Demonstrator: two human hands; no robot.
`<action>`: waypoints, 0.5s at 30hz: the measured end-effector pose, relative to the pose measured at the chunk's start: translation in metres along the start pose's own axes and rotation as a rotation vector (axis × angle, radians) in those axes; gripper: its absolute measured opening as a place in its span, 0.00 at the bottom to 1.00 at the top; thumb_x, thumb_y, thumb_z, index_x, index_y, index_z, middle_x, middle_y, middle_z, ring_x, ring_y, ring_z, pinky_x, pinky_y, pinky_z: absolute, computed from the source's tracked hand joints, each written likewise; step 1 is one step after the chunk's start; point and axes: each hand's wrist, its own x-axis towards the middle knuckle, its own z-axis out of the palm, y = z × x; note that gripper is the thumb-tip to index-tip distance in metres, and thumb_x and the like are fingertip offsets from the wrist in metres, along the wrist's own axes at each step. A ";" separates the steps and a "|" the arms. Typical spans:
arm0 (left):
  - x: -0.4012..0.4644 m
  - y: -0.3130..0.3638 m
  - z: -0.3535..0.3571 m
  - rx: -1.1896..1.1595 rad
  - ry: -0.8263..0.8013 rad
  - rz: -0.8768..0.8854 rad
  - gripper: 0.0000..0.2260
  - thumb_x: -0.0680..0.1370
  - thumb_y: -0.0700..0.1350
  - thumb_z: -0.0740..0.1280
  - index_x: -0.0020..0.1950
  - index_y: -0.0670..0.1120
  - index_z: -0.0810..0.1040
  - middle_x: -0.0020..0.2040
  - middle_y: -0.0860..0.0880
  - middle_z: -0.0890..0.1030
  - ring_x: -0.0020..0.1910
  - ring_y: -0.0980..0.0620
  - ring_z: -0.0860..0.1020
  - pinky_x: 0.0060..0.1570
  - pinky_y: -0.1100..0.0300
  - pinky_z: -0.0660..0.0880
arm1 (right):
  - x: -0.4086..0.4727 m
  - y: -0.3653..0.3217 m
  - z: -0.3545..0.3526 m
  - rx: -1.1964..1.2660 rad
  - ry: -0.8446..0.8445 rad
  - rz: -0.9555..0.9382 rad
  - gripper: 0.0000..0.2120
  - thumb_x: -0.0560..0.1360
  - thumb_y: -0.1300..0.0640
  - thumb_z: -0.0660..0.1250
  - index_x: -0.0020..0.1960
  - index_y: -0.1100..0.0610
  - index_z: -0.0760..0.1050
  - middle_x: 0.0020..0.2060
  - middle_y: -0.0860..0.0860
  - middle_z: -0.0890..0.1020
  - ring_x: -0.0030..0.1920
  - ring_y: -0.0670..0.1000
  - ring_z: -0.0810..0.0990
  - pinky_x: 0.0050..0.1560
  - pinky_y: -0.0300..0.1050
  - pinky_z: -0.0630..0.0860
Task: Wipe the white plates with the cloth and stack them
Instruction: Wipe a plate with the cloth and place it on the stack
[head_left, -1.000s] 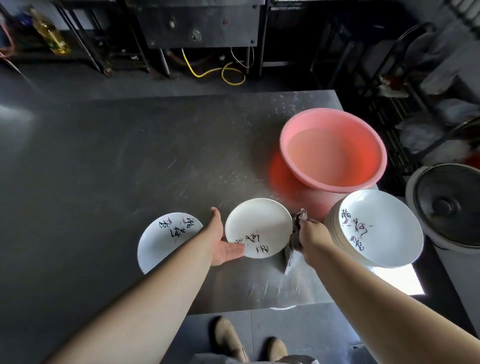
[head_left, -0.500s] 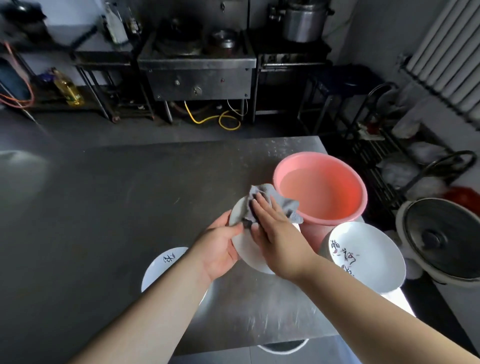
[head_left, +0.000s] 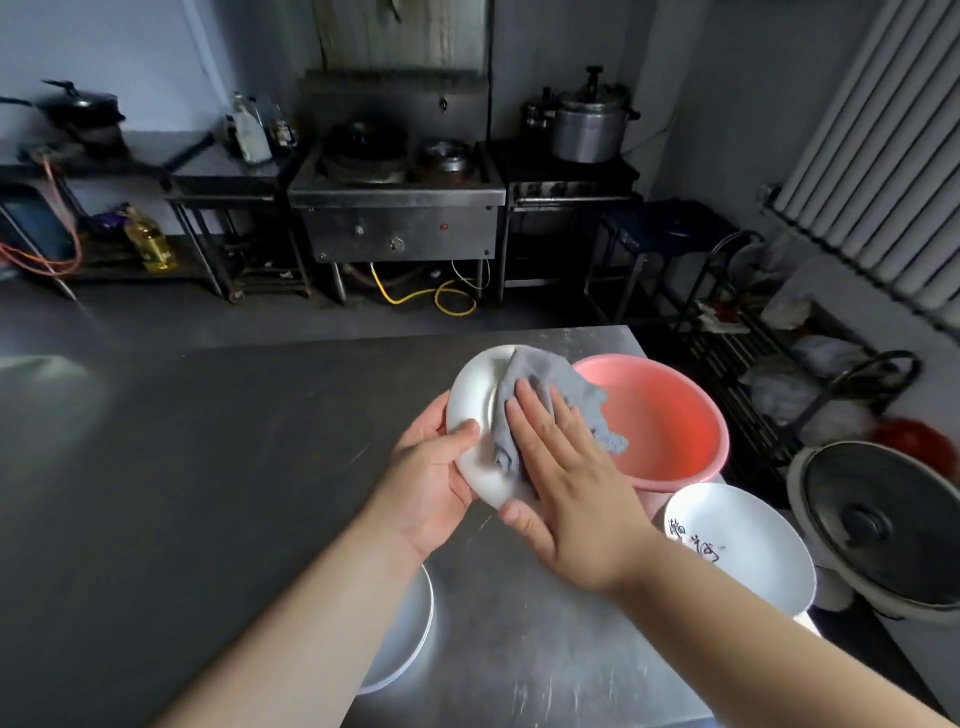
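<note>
My left hand (head_left: 434, 483) grips a white plate (head_left: 475, 402) by its left rim, thumb over the edge, holding it tilted above the steel table (head_left: 208, 467). My right hand (head_left: 566, 483) lies flat with straight fingers on a grey cloth (head_left: 558, 395), pressing it against the plate's face. The cloth hangs over the plate's right side. A stack of white plates (head_left: 748, 545) with dark lettering stands at the table's right edge. Another white plate (head_left: 410, 634) lies on the table, partly hidden under my left forearm.
A pink basin (head_left: 670, 415) holding water sits just behind the held plate. A round metal lid (head_left: 878, 525) on a pot stands right of the table. Across the floor are a steel stove (head_left: 400, 208), a pressure cooker (head_left: 589, 122) and a wire rack (head_left: 779, 374).
The plate has been lifted off the table and tilted up. My right hand, earlier bunching the cloth beside the plate, now presses it flat on the plate's face. The view has tilted upward.
</note>
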 end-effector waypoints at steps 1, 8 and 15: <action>0.000 0.002 -0.002 -0.016 -0.003 0.012 0.21 0.81 0.33 0.60 0.75 0.39 0.73 0.70 0.34 0.78 0.70 0.36 0.78 0.69 0.41 0.74 | -0.010 -0.004 0.004 0.008 0.008 -0.017 0.42 0.83 0.33 0.51 0.85 0.61 0.52 0.85 0.56 0.51 0.85 0.60 0.46 0.82 0.64 0.53; -0.007 0.003 0.005 -0.055 -0.057 0.028 0.21 0.80 0.34 0.63 0.74 0.42 0.76 0.69 0.35 0.79 0.64 0.39 0.82 0.60 0.49 0.81 | 0.013 0.016 -0.022 0.016 0.039 0.101 0.41 0.82 0.32 0.50 0.84 0.59 0.57 0.85 0.52 0.51 0.85 0.55 0.42 0.83 0.61 0.53; 0.004 0.009 0.017 -0.064 0.101 0.115 0.20 0.85 0.33 0.55 0.76 0.42 0.72 0.70 0.38 0.80 0.70 0.38 0.78 0.67 0.42 0.75 | -0.018 0.014 -0.007 0.006 0.020 -0.025 0.43 0.83 0.31 0.49 0.84 0.63 0.55 0.85 0.57 0.52 0.85 0.59 0.45 0.82 0.63 0.56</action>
